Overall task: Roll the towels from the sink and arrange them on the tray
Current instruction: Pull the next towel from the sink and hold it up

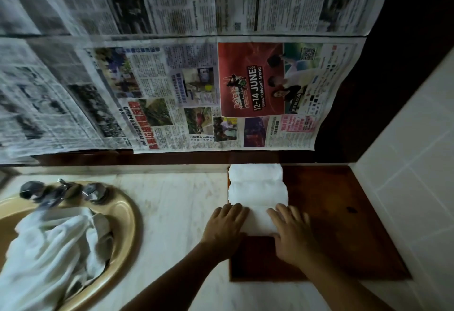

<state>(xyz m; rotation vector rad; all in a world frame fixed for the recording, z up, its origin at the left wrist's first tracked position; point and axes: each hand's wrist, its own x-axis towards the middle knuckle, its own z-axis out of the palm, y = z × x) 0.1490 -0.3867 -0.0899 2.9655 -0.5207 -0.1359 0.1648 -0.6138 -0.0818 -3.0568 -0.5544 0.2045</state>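
Note:
A dark wooden tray (344, 224) lies on the counter at the right. Two rolled white towels sit at its far left side, one (255, 172) behind the other (258, 194). A third white rolled towel (258, 221) lies in front of them. My left hand (224, 229) rests on its left end and my right hand (293, 233) on its right end, fingers spread over it. A heap of unrolled white towels (49, 249) fills the tan sink (127, 224) at the left.
A chrome faucet (61, 191) stands at the back of the sink. Newspaper sheets (196, 89) cover the wall or mirror behind the counter. A white tiled wall (405, 188) borders the tray on the right. The pale marble counter (177, 202) runs between sink and tray.

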